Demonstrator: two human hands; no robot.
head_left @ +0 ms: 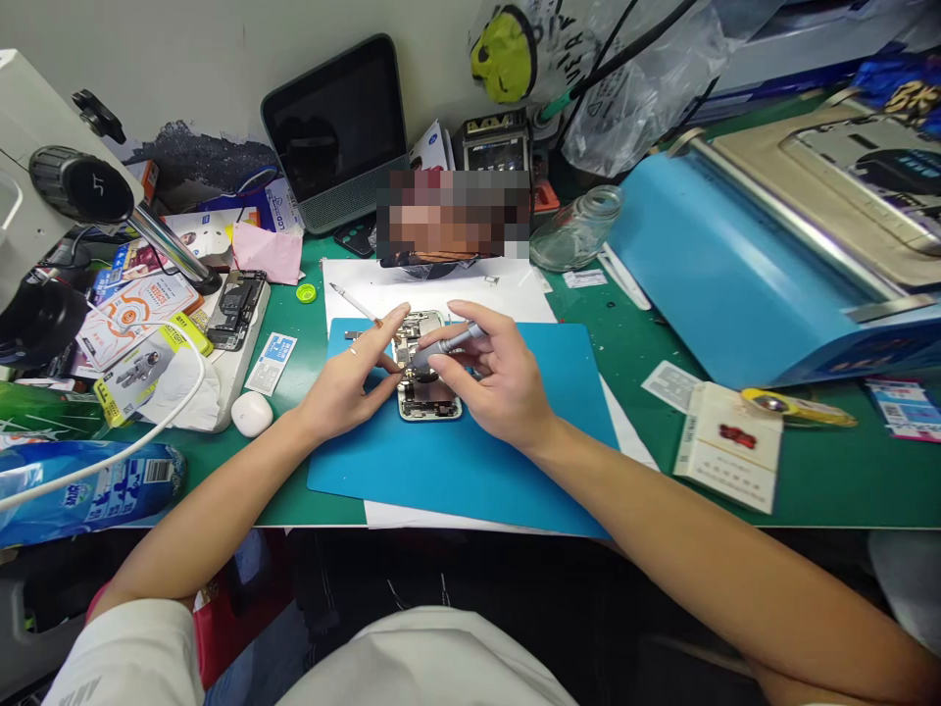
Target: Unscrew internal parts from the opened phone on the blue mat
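Phone (427,396), opened: between my hands, on blue mat (456,480). Right hand (507,378): gripping grey tool (465,339) over it. Left hand (342,387): fingers at its left edge; grip, I cannot tell.

An opened phone (427,395) and microscope (80,184) show a repair workshop.

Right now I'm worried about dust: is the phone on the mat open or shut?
Open: the phone shows bare inner parts, no screen over them.
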